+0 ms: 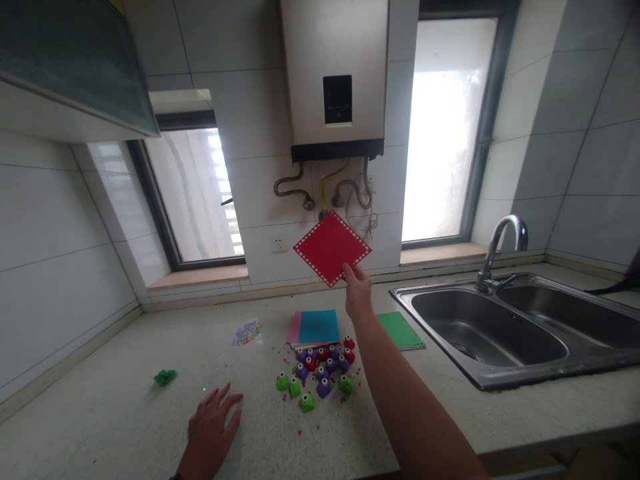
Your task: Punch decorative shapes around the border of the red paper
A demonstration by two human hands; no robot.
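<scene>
My right hand point(358, 291) pinches the lower right edge of a red paper square point(332, 248), held up in front of the wall with one corner pointing upward. Small cut-outs run along all its edges. My left hand point(216, 421) rests on the countertop with fingers spread and nothing in them. Between the hands lie several small craft punches in purple point(324, 387), red point(349, 342) and green point(307, 401). Tiny paper bits are scattered around them. Behind the punches lies a stack of coloured paper point(319, 327), blue and pink on top.
Green paper point(401, 331) lies beside the steel double sink point(435, 347) with its faucet point(500, 247). A crumpled green piece point(165, 377) and a pile of paper scraps point(247, 332) are on the left of the counter. A water heater point(335, 53) hangs on the wall above.
</scene>
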